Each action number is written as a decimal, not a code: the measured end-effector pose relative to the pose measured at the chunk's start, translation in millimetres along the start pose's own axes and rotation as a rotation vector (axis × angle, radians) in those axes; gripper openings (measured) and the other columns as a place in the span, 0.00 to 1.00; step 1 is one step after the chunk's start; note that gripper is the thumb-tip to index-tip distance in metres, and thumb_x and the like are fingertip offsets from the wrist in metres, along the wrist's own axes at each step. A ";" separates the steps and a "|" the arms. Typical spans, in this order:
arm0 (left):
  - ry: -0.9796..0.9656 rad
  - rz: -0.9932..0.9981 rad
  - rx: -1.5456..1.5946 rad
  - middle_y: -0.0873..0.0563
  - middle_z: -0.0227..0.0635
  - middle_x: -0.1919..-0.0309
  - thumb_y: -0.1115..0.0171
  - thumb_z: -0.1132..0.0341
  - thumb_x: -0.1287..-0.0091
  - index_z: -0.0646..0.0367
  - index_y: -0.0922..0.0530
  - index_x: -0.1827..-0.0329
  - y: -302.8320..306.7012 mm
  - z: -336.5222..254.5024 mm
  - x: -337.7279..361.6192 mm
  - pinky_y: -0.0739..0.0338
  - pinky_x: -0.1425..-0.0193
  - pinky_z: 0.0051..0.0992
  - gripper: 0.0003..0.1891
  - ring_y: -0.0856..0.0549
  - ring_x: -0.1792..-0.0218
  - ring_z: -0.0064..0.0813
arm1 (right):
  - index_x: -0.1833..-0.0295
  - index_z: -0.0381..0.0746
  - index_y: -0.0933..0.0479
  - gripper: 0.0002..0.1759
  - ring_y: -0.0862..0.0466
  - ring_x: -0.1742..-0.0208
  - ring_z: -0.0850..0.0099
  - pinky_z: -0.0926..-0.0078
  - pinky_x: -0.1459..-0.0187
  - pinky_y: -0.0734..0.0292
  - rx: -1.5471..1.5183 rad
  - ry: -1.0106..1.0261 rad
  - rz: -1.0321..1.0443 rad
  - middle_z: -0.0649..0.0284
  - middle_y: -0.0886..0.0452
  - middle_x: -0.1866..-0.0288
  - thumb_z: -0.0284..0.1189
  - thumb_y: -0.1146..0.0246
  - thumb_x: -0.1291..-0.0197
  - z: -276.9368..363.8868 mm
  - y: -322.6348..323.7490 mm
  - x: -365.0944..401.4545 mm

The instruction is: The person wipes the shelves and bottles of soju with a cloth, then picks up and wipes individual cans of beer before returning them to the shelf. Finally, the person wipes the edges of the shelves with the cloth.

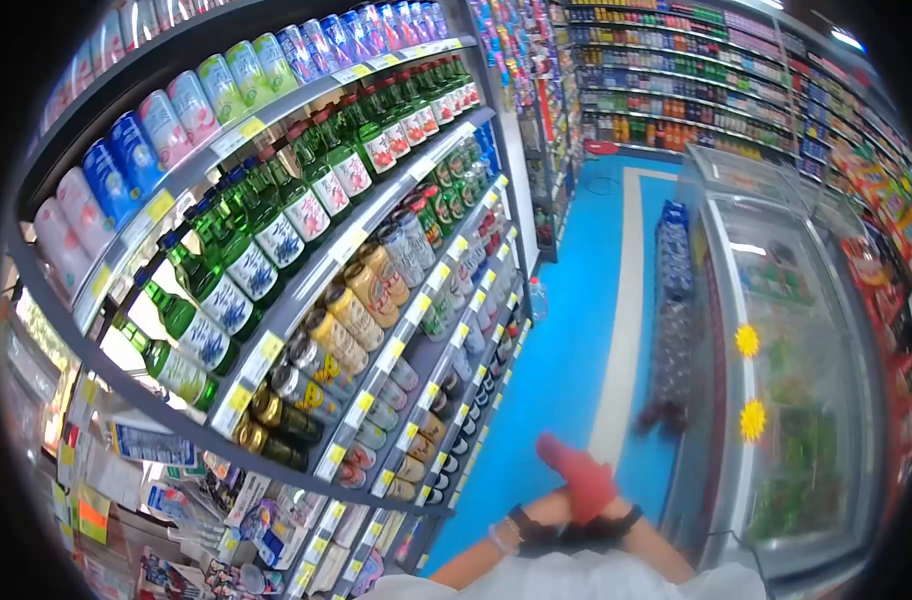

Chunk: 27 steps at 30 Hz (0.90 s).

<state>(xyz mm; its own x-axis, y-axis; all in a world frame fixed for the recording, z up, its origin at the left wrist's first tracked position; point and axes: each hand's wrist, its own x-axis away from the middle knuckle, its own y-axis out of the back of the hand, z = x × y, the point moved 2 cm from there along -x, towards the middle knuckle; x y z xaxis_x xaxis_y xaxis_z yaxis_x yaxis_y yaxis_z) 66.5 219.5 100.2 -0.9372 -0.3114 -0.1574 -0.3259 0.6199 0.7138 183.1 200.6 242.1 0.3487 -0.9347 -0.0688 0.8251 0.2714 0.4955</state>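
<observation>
My left hand (551,508) and my right hand (588,487) meet low in front of me, over the aisle floor. A blurred red covering, like a glove (576,470), overlaps them, and one end of it points up and to the left. Dark cuffs ring both wrists, and a bracelet (504,537) circles the left one. Motion and the red covering hide the fingers, so I cannot tell whether they grip anything. Both hands are apart from the shelf of green bottles (226,300) on the left and from the glass-topped freezer (816,350) on the right.
Cans (191,105) line the upper shelf, with more cans (336,335) below the bottles. Packs of bottles (671,300) stand along the freezer's side. A clear bottle (538,298) stands on the blue floor (556,360) by the shelf end. Stocked shelves (676,75) close the far end.
</observation>
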 end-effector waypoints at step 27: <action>0.735 -0.958 0.662 0.15 0.35 0.53 0.36 0.61 0.27 0.66 0.26 0.36 321.7 169.0 -173.5 0.23 0.47 0.27 0.23 0.17 0.53 0.25 | 0.30 0.38 0.32 0.33 0.25 0.37 0.60 0.66 0.36 0.31 0.192 0.490 -0.148 0.56 0.25 0.36 0.31 0.30 0.39 -103.8 237.0 -474.0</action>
<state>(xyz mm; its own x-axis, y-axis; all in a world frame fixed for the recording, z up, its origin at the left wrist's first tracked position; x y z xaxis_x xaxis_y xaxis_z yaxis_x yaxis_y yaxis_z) 103.2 594.7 241.8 -0.1018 -0.9845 0.1431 -0.9931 0.1091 0.0441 259.6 731.8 302.3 0.4388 -0.7312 -0.5223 0.8011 0.0550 0.5960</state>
